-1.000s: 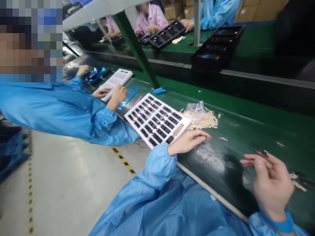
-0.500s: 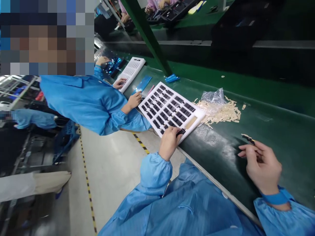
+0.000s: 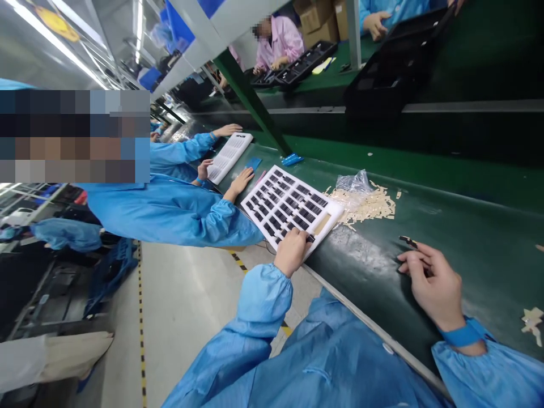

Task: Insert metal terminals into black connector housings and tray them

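Note:
My left hand (image 3: 292,251) is closed at the near corner of a white slotted tray (image 3: 335,211), its fingertips pinching a small black part (image 3: 311,238) there. Rows of similar thin black parts fill most slots, and one slot by the right end shows a tan bottom. Out over the green bench, my right hand (image 3: 436,286) pinches another small black strip-like part (image 3: 408,242) between thumb and fingers, clear of the surface. A heap of cream-coloured flat strips (image 3: 369,205) lies just beyond the tray, with a clear plastic bag (image 3: 353,181) on it.
To the left, a co-worker in blue (image 3: 178,212) rests a hand (image 3: 242,180) beside the tray's far end. A second white tray (image 3: 232,156) lies further along. A green post (image 3: 255,105) rises behind. Cream scraps (image 3: 532,322) lie at the right on the green bench (image 3: 480,249).
The view has tilted upward, showing more of the background. My right hand appears further left, still pinching its part. The co-worker's hand now lies flatter over the blue film.

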Available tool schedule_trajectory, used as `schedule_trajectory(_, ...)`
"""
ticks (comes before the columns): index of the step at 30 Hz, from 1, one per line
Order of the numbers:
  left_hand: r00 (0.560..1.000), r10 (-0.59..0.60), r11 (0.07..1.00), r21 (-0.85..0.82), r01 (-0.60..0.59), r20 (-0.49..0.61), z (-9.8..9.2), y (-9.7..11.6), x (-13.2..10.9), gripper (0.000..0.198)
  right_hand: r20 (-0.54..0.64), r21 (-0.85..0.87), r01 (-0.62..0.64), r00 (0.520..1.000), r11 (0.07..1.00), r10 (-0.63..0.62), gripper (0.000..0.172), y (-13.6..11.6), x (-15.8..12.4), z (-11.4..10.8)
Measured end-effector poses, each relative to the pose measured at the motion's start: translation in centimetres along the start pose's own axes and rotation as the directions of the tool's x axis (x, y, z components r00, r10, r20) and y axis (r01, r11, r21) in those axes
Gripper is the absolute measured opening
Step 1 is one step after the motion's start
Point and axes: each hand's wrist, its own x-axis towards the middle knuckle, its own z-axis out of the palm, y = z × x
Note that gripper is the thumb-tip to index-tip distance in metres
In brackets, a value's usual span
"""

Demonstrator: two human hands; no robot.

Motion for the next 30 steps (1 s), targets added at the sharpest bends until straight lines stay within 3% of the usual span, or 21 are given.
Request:
schedule_trajectory(4, 0.998, -0.028, 0.999, -0.033, 0.026, -0.056, -0.2, -0.1, 0.5, 0.014, 0.017, -0.001, 0.005, 1.0, 1.0, -0.005, 0.035, 0.3, 0.2, 0.1)
schedule_trajectory(10, 0.994, -0.049, 0.973, -0.228, 0.026, -0.096, -1.2, -2.3, 0.3, 0.012, -0.015, 0.048, -0.006, 1.0, 0.999, 0.007, 0.033, 0.7, 0.4, 0.0)
schedule_trajectory(14, 0.981, 0.029, 0.897, -0.427, -0.109, -0.191, -2.4, -1.8, -0.7, 0.023, -0.016, 0.094, -0.024, 1.0, 0.995, 0.025, 0.033, 0.7, 0.5, 0.2)
schedule_trajectory(17, 0.928, 0.201, 0.761, -0.546, -0.349, -0.313, -2.8, 1.2, -0.9, 0.024, -0.03, 0.143, -0.041, 0.998, 0.989, 0.046, 0.033, 0.3, 0.7, 0.2)
schedule_trajectory(21, 0.796, 0.488, 0.579, -0.551, -0.602, -0.357, -1.9, 7.7, 0.9, 0.031, -0.062, 0.284, -0.102, 0.99, 0.953, 0.125, 0.034, -0.8, 1.3, 0.0)
schedule_trajectory(26, 0.654, 0.668, 0.422, -0.544, -0.725, -0.355, 1.0, 14.6, 3.7, 0.03, -0.048, 0.461, -0.206, 0.966, 0.863, 0.256, 0.046, -1.1, 2.5, -0.6)
schedule_trajectory(30, 0.573, 0.734, 0.326, -0.551, -0.769, -0.365, 2.5, 16.0, 4.2, 0.03, 0.066, 0.547, -0.322, 0.937, 0.773, 0.344, 0.057, -1.2, 2.9, -1.1)
